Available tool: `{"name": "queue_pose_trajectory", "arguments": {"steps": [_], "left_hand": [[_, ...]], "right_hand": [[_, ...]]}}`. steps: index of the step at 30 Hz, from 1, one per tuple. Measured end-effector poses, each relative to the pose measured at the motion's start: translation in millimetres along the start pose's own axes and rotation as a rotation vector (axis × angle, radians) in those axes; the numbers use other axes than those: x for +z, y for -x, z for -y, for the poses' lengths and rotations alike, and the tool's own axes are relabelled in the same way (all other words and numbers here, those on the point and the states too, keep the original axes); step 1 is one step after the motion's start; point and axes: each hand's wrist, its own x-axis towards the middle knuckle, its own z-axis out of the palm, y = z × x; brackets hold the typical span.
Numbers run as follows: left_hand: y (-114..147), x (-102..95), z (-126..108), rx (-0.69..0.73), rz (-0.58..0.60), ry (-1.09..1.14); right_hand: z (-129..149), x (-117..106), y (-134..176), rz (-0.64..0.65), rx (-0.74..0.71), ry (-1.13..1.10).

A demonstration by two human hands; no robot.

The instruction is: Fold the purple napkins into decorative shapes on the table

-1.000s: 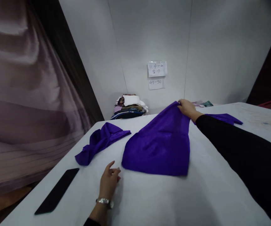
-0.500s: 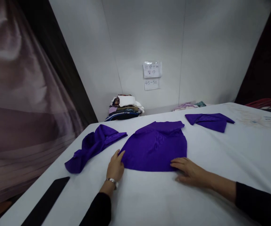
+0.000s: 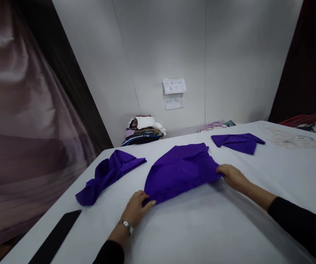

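A purple cloth napkin with a curved left edge lies partly on the white-covered table. My left hand pinches its near left corner close to the tabletop; a metal watch is on that wrist. With fingers closed on the near right corner, my right hand holds that side slightly raised off the cloth cover. The near edge stretches between both hands. To the left lies a crumpled, folded purple napkin, and at the far right another folded purple napkin; neither is touched.
A black flat strip rests along the table's left edge. Folded clothes are piled at the back, with pink and green fabric farther right. Paper signs hang on the grey wall. A pinkish curtain drapes at left.
My right hand has gripped the near right corner and lifted it up and to the right. My left hand has closed on the left corner and come slightly nearer. The view has shifted a little.
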Motion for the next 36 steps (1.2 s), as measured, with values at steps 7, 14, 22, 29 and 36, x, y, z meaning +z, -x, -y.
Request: {"name": "queue_pose_trajectory", "arguments": {"steps": [7,14,22,29,36], "left_hand": [[47.5,-2.0,-38.0,0.082,0.089,0.002],[-28.7,-54.0,-47.7,-0.158,-0.194,0.444],[-163.3,-150.0,-120.3,-0.077,-0.760,0.884],[-74.1,-181.1,-137.4,0.461,-0.996,0.592],[-6.9,-101.6,-87.2,0.202,-0.641,0.292]], "right_hand": [[-22.0,-33.5,82.0,-0.132,-0.015,-0.013],[-50.2,-38.6,47.8,-0.005,0.179,-0.067],[-66.6,-168.1,-109.3,-0.593,0.386,-0.291],[-33.2,-208.9,-43.6,-0.786,0.282,-0.356],[-34.7,-136.4,31.0,-0.429,0.242,-0.318]]}}
